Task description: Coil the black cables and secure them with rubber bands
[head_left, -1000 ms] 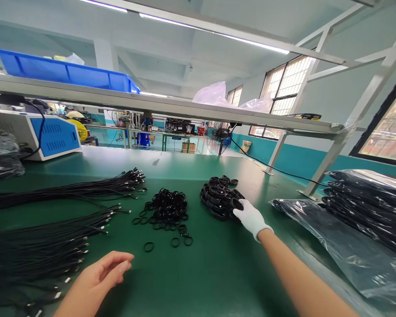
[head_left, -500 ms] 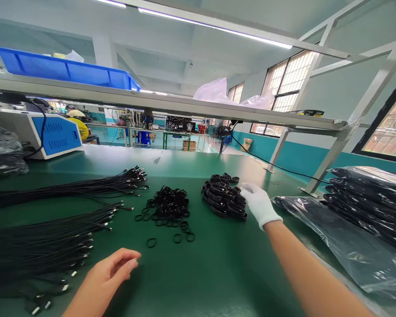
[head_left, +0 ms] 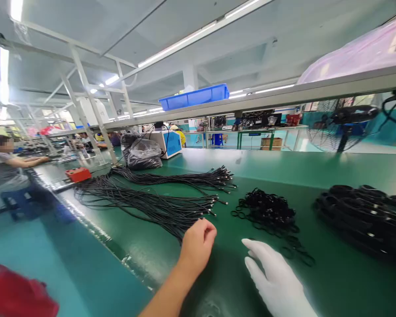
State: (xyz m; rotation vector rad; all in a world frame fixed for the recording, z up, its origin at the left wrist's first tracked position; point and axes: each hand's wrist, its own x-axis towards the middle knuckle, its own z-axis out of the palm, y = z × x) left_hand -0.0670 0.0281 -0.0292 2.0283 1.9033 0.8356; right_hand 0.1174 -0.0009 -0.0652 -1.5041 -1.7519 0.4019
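My bare left hand is at the connector ends of the nearer bunch of black cables, fingers curled together. Whatever may be in its grasp is hidden. My right hand, in a white glove, hovers over the green table with thumb and fingers apart and nothing between them. Just beyond it lies a heap of small black rings, with a few loose ones at its near side. A second bunch of black cables lies farther back. At the right is a pile of coiled black cables.
A blue and white machine and a clear plastic bag of dark items stand at the back left. Overhead, a shelf holds a blue tray. A red-orange box sits far left, near a seated person.
The view has swung left. My right hand has left the coiled cable pile and come near the rings. My left hand has moved to the cable ends, its fingers now closed.
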